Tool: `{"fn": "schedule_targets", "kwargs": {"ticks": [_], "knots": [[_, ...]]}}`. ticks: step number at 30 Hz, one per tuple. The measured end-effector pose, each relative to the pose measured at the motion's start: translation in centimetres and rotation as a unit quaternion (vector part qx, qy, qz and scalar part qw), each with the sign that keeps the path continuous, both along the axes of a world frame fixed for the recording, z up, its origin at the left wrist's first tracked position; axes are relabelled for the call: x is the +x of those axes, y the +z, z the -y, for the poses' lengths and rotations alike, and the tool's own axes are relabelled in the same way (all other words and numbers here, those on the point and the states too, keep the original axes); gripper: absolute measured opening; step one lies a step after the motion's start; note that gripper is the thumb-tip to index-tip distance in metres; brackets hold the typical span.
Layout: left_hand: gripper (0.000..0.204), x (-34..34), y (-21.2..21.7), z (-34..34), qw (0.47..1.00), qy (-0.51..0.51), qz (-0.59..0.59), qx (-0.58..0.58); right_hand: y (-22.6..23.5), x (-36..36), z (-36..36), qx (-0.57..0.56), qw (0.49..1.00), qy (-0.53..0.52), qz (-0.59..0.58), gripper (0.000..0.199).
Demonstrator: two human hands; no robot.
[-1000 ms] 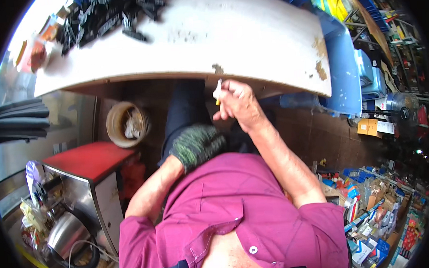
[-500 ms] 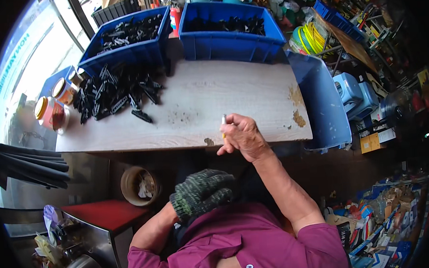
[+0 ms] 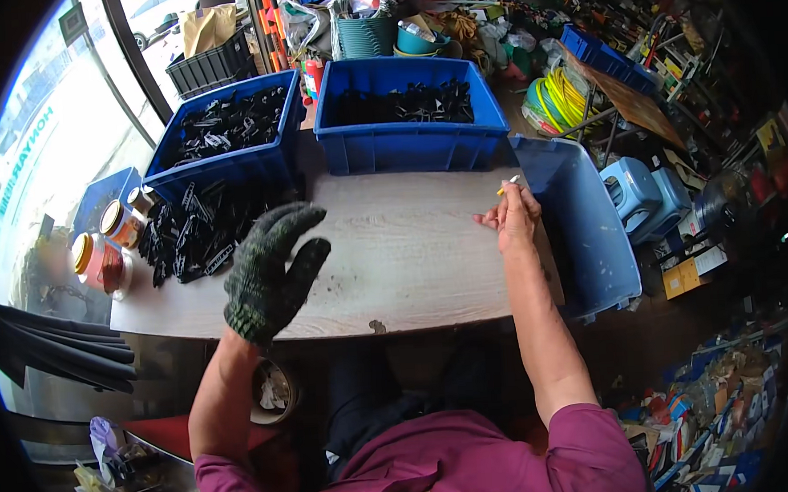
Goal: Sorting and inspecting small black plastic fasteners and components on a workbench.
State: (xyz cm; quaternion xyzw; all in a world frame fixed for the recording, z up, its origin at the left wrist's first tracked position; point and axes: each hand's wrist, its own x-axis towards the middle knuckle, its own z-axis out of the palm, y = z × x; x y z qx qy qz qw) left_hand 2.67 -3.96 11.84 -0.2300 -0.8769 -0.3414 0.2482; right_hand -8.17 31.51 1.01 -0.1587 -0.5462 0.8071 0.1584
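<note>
In a dark green-grey knitted glove, my left hand (image 3: 271, 275) is raised over the left front part of the table (image 3: 403, 254). Its fingers are spread from the thumb and nothing is between them. Just beyond and left of it lies a heap of small black plastic parts (image 3: 180, 235), partly covered by the glove. My bare right hand (image 3: 513, 215) is over the table's right side, pinching a lit-looking white cigarette (image 3: 510, 183) with a yellow end between its fingers.
Two blue bins of black parts, a left bin (image 3: 220, 161) and a right bin (image 3: 416, 147), stand along the table's far edge. Lidded jars (image 3: 101, 261) sit at its left end. A lighter blue tub (image 3: 594, 235) adjoins the right edge. A waste bucket (image 3: 277, 390) is below.
My gloved left hand has risen from my lap to over the table and opened. My right hand has moved right and farther away with the cigarette. The view has tilted up.
</note>
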Motion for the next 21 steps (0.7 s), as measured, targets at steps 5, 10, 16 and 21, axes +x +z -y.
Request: {"fn": "schedule_targets", "kwargs": {"ticks": [5,10,16,21], "knots": [[0.034,-7.6,3.3,-2.9,0.997,0.014,-0.028,-0.064,-0.9,-5.8,-2.4,-0.001,0.994,-0.107,-0.003,0.020],[0.044,-16.8,5.5,-7.1,0.986,-0.059,-0.015,-0.153,-2.8,-9.1,-4.2,-0.026,0.989,-0.145,-0.022,0.019],[0.048,-26.9,3.5,-13.1,0.970,-0.047,0.015,-0.238,-2.1,-8.9,-3.1,0.057,0.990,-0.130,-0.004,0.018],[0.047,-35.1,-0.1,-16.7,0.947,-0.108,0.068,-0.295,-2.1,-8.5,-2.5,0.036,0.992,-0.117,0.011,0.016]]}}
